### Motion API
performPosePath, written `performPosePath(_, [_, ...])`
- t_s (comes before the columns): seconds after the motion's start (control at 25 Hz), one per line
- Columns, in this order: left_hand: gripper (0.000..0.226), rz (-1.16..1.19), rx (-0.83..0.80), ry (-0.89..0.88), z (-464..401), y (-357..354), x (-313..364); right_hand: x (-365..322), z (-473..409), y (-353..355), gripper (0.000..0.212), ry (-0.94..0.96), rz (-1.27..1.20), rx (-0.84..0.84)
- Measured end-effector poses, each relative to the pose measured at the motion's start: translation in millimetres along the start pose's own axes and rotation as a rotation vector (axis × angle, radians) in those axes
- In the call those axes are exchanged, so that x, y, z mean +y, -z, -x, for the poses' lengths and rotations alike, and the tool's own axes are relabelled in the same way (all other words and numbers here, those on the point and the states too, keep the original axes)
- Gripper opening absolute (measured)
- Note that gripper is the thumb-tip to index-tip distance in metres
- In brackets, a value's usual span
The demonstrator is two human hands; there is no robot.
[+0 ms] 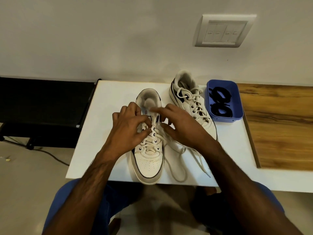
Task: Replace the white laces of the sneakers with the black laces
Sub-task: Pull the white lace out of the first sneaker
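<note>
White table (pixel 228 150): near sneaker (pixel 149 165) half-unlaced; left hand (pixel 128 126), right hand (pixel 179 124) pinch white lace (pixel 152 131) at eyelets.

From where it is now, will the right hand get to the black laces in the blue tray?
Probably yes: the right hand sits beside the far sneaker, and the blue tray is open-topped, black laces uncovered.

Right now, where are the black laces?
Head view: black laces lie coiled in the blue tray, far right on the white table, beside the rear sneaker.
</note>
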State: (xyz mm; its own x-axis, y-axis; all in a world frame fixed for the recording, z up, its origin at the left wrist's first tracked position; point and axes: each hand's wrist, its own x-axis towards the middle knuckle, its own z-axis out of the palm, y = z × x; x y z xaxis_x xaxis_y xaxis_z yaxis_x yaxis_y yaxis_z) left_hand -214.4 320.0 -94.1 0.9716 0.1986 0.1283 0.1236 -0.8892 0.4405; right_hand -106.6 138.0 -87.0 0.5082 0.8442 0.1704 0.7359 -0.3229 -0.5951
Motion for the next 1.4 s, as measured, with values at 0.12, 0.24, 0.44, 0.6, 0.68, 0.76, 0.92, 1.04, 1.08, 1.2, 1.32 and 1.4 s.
performPosePath(0.12, [0.015, 0.196, -0.014, 0.014, -0.4, 2.7, 1.7, 7.1, -2.9, -4.7, 0.034, 0.009, 0.021, -0.001])
performPosePath(0.24, [0.021, 0.338, -0.005, 0.076, -0.3, 8.4, -4.3, 13.1, -3.1, -2.1, 0.027, 0.004, -0.05, 0.019])
performPosePath(0.44, [0.024, 0.185, -0.001, 0.048, 1.8, 10.3, -11.0, 16.8, -3.2, -4.3, 0.029, -0.031, -0.067, 0.019])
performPosePath(0.6, [0.025, 0.029, 0.024, -0.137, 0.1, 4.1, -2.9, 16.8, -3.8, -6.6, 0.03, -0.034, -0.071, 0.019])
performPosePath(0.68, [0.018, 0.042, 0.047, -0.141, -1.7, 1.2, -3.8, 16.0, -3.9, -6.7, 0.032, -0.043, -0.062, 0.015])
performPosePath(0.76, [0.011, 0.164, 0.137, -0.063, -3.0, 2.6, -6.3, 15.1, -3.3, -5.7, 0.032, -0.057, -0.045, 0.011])
performPosePath(0.92, [0.009, 0.369, 0.379, 0.262, -2.0, 9.7, -20.0, 15.7, -2.4, -2.3, 0.031, -0.084, -0.03, 0.011])
performPosePath(1.04, [0.021, 0.22, 0.294, 0.173, 0.0, 10.1, -14.2, 14.9, -2.4, -2.0, 0.032, -0.085, -0.041, 0.01])
performPosePath(1.08, [0.026, 0.155, 0.234, 0.086, 0.5, 9.9, -8.9, 14.8, -2.3, -2.5, 0.033, -0.087, -0.047, 0.009])
performPosePath(1.2, [0.023, -0.01, 0.062, -0.126, 0.6, 3.9, 1.7, 14.9, -3.0, -3.7, 0.034, -0.087, -0.055, 0.005])
performPosePath(1.32, [0.009, -0.032, 0.028, -0.193, 0.7, -3.2, -2.1, 15.1, -3.3, -3.9, 0.034, -0.091, -0.051, -0.003])
performPosePath(1.4, [0.002, 0.015, 0.136, -0.138, -1.5, -1.8, -4.5, 14.0, -2.9, -2.7, 0.035, -0.102, -0.046, -0.003])
